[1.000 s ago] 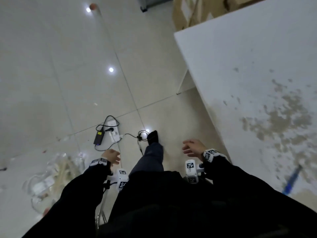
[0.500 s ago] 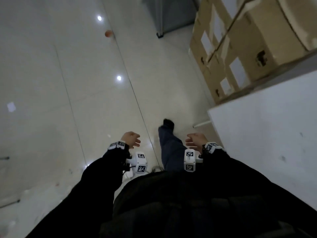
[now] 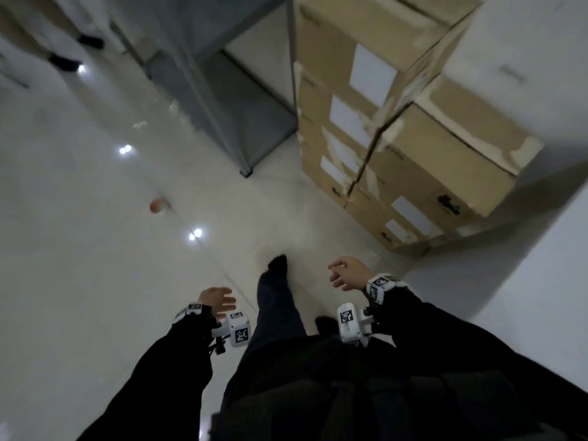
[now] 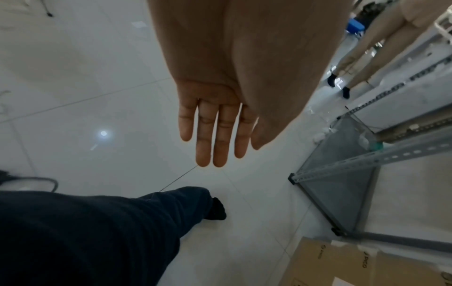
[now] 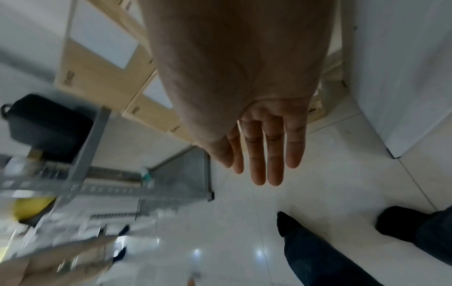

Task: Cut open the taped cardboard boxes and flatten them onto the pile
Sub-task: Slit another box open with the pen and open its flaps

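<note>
Stacked taped cardboard boxes (image 3: 413,132) with white labels stand ahead on the right against the wall; they also show as boxes (image 4: 367,263) in the left wrist view and boxes (image 5: 102,63) in the right wrist view. My left hand (image 3: 218,297) hangs open over the floor with straight fingers (image 4: 215,139) and holds nothing. My right hand (image 3: 346,273) is open too, its fingers (image 5: 266,152) relaxed and empty, a short way before the lowest boxes. No cutter is in view.
A grey metal shelf rack (image 3: 229,100) stands left of the boxes. A white surface (image 3: 541,265) borders the right side. A small orange object (image 3: 156,205) lies on the glossy tile floor. Another person's legs (image 3: 63,43) stand at the far left.
The view has swung up and forward from the cables and white table to the box stack and shelf rack. I have stepped closer to the boxes. Both hands stay empty.
</note>
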`<state>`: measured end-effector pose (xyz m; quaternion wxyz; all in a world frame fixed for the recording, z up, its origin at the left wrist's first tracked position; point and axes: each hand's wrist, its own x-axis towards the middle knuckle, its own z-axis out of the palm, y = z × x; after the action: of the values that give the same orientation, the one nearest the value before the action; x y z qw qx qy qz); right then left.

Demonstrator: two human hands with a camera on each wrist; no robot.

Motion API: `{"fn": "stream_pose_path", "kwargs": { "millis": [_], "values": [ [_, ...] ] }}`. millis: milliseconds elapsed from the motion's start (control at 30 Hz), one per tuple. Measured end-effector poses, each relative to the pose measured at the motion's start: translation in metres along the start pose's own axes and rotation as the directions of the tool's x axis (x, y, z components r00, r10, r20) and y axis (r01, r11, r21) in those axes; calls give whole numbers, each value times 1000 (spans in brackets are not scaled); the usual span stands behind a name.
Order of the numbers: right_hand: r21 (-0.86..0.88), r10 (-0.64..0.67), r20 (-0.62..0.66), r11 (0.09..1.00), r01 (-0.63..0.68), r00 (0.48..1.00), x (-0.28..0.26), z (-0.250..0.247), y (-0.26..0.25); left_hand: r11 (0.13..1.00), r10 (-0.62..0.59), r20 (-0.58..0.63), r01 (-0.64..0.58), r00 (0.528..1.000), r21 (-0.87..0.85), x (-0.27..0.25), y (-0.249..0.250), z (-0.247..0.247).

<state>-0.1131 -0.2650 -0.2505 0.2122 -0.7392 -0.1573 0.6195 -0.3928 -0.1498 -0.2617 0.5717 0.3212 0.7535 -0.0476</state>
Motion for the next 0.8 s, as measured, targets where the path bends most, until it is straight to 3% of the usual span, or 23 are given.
{"fn": "stream_pose_path", "kwargs": {
  "millis": [133, 267, 333, 433, 533, 600, 733, 800],
  "values": [
    [247, 122, -170, 966, -77, 978, 29, -34, -23, 993, 26, 40, -31, 999, 117, 44, 109, -7],
    [446, 273, -317, 888, -111, 908, 38, -65, -30, 957, 190, 139, -215, 972, 197, 57, 223, 15],
    [576, 354, -348, 811, -100, 868, 42, -78, -31, 900, 321, 214, -367, 923, 234, 54, 273, 33],
    [746, 450, -375, 666, -25, 810, 44, -93, -37, 767, 475, 356, -577, 805, 280, 43, 333, 64],
    [827, 467, -413, 552, 107, 782, 50, -117, -60, 647, 647, 411, -747, 642, 150, 29, 392, 98],
    [810, 438, -483, 551, 198, 758, 55, -146, -86, 494, 796, 378, -868, 473, 44, 15, 431, 118],
    [698, 326, -685, 549, 459, 651, 58, -208, -160, 109, 984, 135, -992, 116, 56, -16, 513, 135],
    [643, 259, -748, 510, 571, 612, 59, -238, -205, 14, 999, 38, -992, 19, 126, -24, 560, 143]
  ]
}}
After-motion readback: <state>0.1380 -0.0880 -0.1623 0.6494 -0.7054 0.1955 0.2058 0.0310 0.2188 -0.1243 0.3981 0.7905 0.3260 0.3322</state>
